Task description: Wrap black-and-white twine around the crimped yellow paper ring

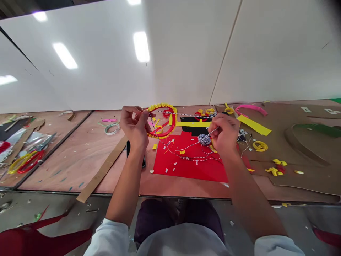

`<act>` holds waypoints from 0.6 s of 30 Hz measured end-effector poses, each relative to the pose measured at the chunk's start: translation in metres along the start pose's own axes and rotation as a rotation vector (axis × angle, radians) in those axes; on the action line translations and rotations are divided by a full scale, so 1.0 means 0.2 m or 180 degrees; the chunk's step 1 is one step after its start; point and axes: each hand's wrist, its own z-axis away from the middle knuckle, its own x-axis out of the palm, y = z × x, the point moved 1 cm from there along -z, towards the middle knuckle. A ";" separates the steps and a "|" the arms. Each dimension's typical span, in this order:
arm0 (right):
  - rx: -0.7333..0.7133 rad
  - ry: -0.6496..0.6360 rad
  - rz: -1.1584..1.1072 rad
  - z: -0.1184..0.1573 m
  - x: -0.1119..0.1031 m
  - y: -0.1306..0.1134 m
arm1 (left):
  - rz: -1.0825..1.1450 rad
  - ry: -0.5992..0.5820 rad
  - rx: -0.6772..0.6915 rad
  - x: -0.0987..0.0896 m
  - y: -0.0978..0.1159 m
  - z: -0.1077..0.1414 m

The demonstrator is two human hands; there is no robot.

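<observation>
1. Plywood bench top (80, 167) stretches ahead of us, below white wall panels (186, 53), and our two hands work just above it.
2. Our left hand (134, 128) is narrow, its fingers pinched on the left edge of a red ring edged with yellow beads (172, 122). We hold that ring up, roughly upright, over the near edge of a red card sheet (186, 167).
3. Our right hand (225, 135) is narrow too, its fingertips closed on black-and-white twine (183, 114). A ball of the same twine (204, 139) sits just below them; we cannot tell whether it touches the card.
4. We judge the work in hand to be drawing twine across the ring; the taut strand calls for even tension from both hands.
5. Loose twine loops lie on the card. A black phone (128, 149) lies under our left wrist, a tape roll (112, 129) farther left, and a pink strip (252, 108) and yellow strip (254, 125) lie on brown cardboard (306, 170) to the right.
</observation>
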 end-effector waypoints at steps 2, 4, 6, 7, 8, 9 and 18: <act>-0.0275 0.0320 -0.0558 -0.02 -0.01 -0.02 | -0.0025 -0.0003 -0.0016 0.00 -0.01 0.01; -0.0395 0.0420 -0.0944 -0.04 -0.03 -0.04 | -0.0028 -0.0008 -0.0034 -0.01 -0.02 0.02; -0.0286 0.0335 -0.1169 -0.06 -0.05 -0.06 | -0.0007 -0.0033 -0.0048 -0.01 -0.03 0.02; -0.0200 0.0302 -0.1230 -0.06 -0.06 -0.06 | 0.0002 -0.0048 -0.0054 -0.01 -0.03 0.02; -0.0099 0.0263 -0.1232 -0.07 -0.07 -0.06 | 0.0006 -0.0065 -0.0065 -0.01 -0.03 0.02; 0.0000 0.0238 -0.1183 -0.07 -0.07 -0.05 | 0.0008 -0.0083 -0.0076 -0.01 -0.04 0.02; -0.1172 0.0565 0.1923 -0.03 -0.06 0.05 | -0.0004 -0.0274 -0.0097 -0.01 -0.06 0.05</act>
